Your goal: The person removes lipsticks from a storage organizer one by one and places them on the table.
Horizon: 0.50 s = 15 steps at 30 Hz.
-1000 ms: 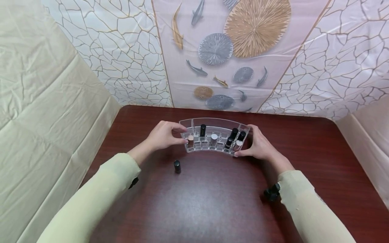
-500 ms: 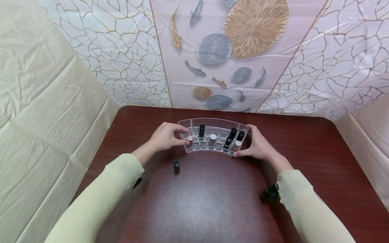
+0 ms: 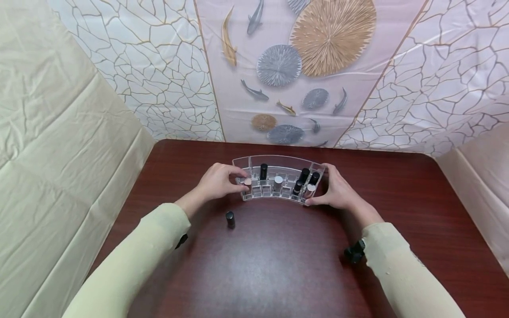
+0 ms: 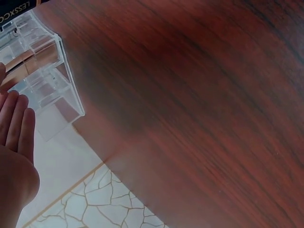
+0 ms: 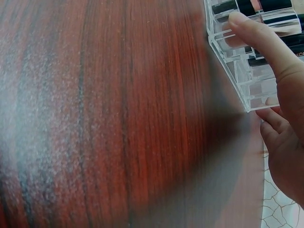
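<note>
A clear curved lipstick organizer (image 3: 266,194) stands on the dark wooden table, with several capped tubes in its slots. At its left end, my left hand (image 3: 216,180) has thumb and index finger at a rose-gold-topped lipstick (image 3: 248,185), seeming to pinch it in its slot. The left wrist view shows that lipstick's shiny side (image 4: 26,66) through the organizer (image 4: 59,52). My right hand (image 3: 338,190) grips the organizer's right end, its thumb in front and fingers behind. In the right wrist view, the thumb (image 5: 266,45) lies across the front beside the tubes.
A black lipstick tube (image 3: 230,219) stands on the table in front of the organizer's left end. Black-capped tubes (image 3: 304,174) and a silver-capped one (image 3: 278,183) occupy other slots. Patterned cloth (image 3: 278,101) hangs behind the table's back edge.
My left thumb and index finger have moved slightly right, closing in on the rose-gold-topped lipstick. The right hand keeps its grip, and the organizer stays in place apart from a slight view shift.
</note>
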Tool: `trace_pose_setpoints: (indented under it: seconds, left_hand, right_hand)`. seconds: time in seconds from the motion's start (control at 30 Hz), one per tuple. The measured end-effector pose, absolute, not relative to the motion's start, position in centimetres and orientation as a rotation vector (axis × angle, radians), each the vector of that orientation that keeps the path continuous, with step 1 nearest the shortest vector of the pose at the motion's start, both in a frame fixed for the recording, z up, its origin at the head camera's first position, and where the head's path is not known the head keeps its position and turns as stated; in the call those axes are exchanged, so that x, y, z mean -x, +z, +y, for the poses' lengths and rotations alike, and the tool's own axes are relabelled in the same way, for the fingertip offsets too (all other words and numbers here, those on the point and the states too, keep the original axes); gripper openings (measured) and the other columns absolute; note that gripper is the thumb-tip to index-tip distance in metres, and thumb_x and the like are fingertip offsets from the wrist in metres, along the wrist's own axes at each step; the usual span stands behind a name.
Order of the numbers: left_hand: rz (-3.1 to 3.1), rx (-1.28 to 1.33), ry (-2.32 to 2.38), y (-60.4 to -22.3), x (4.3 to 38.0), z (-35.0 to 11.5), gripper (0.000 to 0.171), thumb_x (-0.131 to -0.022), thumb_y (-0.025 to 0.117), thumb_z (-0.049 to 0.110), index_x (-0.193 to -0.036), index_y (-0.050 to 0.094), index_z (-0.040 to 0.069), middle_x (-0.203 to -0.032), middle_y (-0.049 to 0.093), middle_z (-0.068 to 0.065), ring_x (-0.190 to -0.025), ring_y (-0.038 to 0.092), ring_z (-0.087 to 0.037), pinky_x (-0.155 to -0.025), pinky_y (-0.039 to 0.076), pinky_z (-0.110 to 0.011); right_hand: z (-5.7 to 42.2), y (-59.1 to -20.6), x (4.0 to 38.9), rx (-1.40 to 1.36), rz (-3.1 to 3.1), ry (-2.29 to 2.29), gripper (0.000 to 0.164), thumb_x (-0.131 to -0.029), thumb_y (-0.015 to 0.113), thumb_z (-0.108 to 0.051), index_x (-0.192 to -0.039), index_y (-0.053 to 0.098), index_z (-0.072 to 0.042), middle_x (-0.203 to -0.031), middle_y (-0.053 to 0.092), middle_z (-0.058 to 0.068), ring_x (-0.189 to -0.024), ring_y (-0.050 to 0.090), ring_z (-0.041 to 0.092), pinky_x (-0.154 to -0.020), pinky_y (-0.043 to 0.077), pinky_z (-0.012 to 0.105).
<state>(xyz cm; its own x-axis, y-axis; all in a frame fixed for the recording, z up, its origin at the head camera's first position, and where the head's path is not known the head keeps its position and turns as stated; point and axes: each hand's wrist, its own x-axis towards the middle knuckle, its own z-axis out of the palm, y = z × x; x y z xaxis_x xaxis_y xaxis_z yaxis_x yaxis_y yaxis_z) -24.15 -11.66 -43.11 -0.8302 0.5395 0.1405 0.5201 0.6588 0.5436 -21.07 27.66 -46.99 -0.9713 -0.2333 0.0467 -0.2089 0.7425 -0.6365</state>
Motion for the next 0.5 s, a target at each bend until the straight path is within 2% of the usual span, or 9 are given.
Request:
trace_pose_setpoints:
  seconds: [0.5]
  left_hand:
    - [2.881, -1.015, 0.845, -43.68, 23.89, -11.52, 0.027, -0.086, 0.092, 0.034, -0.109, 0.086, 0.021, -0.107, 0.082, 0.005, -0.09, 0.077, -0.023, -0.081, 0.056, -0.04]
  right_hand:
    - [27.6, -47.11, 21.09, 0.369, 2.901, -1.063, 0.126, -0.064, 0.105, -0.036, -0.154, 0.028, 0.006, -0.146, 0.046, 0.031, -0.14, 0.047, 0.045, -0.117, 0.035, 0.059]
